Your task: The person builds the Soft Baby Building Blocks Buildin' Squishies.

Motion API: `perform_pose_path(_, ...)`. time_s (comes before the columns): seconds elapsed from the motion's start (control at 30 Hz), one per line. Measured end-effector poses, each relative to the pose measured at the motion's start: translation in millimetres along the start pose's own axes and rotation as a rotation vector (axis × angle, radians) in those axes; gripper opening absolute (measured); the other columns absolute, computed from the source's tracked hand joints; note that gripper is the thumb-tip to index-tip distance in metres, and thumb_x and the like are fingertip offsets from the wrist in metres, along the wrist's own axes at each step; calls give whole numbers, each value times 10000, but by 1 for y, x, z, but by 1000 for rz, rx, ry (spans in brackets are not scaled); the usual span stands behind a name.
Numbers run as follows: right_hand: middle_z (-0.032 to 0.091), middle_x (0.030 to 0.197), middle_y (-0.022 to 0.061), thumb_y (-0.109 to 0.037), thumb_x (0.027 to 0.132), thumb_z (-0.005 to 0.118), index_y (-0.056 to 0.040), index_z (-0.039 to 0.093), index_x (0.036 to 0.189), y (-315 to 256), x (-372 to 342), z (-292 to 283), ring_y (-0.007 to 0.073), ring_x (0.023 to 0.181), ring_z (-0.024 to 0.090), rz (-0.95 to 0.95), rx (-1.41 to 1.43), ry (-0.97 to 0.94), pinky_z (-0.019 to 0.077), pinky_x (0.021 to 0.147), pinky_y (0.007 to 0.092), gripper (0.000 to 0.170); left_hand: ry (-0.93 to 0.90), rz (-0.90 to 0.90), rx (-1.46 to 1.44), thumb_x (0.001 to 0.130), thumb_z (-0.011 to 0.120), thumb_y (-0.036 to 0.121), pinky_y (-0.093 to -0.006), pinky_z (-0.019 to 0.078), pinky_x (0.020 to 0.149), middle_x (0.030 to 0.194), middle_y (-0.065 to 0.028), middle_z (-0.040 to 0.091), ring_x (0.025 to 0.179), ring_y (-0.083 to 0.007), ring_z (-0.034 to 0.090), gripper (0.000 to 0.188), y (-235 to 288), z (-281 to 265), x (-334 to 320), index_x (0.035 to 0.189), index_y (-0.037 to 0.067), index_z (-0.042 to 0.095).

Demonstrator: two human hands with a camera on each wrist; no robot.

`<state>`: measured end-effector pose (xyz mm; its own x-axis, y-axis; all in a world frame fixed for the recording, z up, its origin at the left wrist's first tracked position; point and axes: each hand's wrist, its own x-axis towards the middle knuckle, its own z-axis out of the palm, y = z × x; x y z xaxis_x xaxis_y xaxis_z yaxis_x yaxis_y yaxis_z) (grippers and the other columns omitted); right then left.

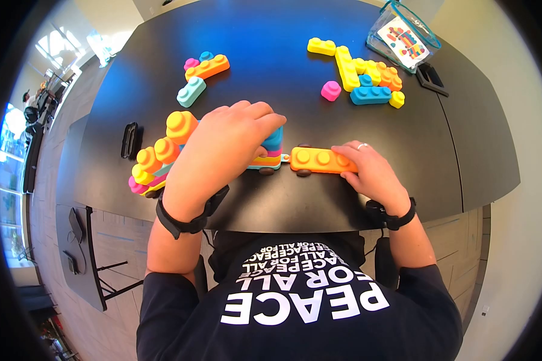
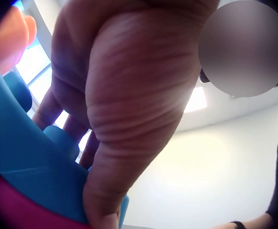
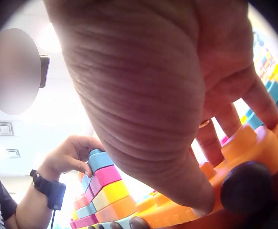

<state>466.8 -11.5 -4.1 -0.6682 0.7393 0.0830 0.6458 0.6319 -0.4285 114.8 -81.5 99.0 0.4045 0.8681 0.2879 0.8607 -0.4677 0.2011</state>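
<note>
My left hand (image 1: 230,135) grips a blue block (image 2: 19,138) on top of a stacked wagon of toy blocks, its thumb along the block's side. In the right wrist view that stack (image 3: 111,191) shows blue, pink, yellow and orange layers above dark wheels. My right hand (image 1: 372,171) holds the right end of an orange wheeled base (image 1: 316,160), thumb on the near side and fingers on the far side. A small coupling (image 1: 286,158) lies between the two wagons, end to end. Further left, orange and yellow blocks (image 1: 165,150) rise in steps, partly hidden by the left forearm.
Loose orange, teal and pink blocks (image 1: 208,67) lie at the back left. Yellow, orange and blue blocks (image 1: 370,95) cluster at the back right, near a pink block (image 1: 330,91). A clear zip bag (image 1: 403,39) stands behind them. A black tray-like object (image 1: 130,140) sits at the left.
</note>
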Motion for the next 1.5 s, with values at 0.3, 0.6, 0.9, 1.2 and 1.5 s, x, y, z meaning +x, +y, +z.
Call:
perform_pose_path(0.3, 762, 1511, 86, -72, 963, 926, -124, 765, 1536, -3, 8, 8, 380, 1344, 722, -44, 108, 31, 613, 1138, 485, 598, 66, -36, -76, 897, 898, 26, -522, 612, 1046, 1326, -107, 810, 1208, -396, 751, 503, -10, 3, -15, 1385, 59, 784)
perform_pose_path(0.6, 797, 1438, 65, -159, 980, 945, -122, 817, 1471, -2, 25, 23, 369, 1283, 726, -86, 166, 81, 610, 1126, 478, 508, 62, -142, -173, 888, 887, -47, -518, 590, 1156, 1414, -144, 805, 1339, -415, 737, 588, -32, -2, -35, 1453, 69, 776)
perform_pose_path(0.9, 804, 1413, 68, -194, 979, 956, -129, 826, 1467, 1, 35, 32, 371, 1274, 738, -51, 103, 126, 629, 1099, 487, 509, 227, -110, -54, 917, 843, -67, -644, 375, 1454, 1474, -130, 785, 1433, -385, 710, 629, -38, 20, -35, 1516, 98, 742)
perform_pose_path(1.2, 780, 1476, 140, -131, 986, 939, -73, 782, 1505, 15, 38, 20, 417, 1334, 723, -81, 150, 54, 586, 1168, 490, 546, 175, -27, -169, 928, 839, -97, -627, 387, 1447, 1500, -104, 785, 1464, -385, 697, 678, -55, 24, -23, 1556, 136, 730)
perform_pose_path(1.5, 770, 1528, 214, -158, 992, 937, -35, 715, 1551, 114, 71, -60, 428, 1419, 735, 2, -37, 255, 581, 1217, 497, 614, 389, 13, -57, 872, 898, -1, -585, 535, 1281, 1620, -141, 714, 1472, -418, 687, 716, 5, 52, -50, 1566, 67, 731)
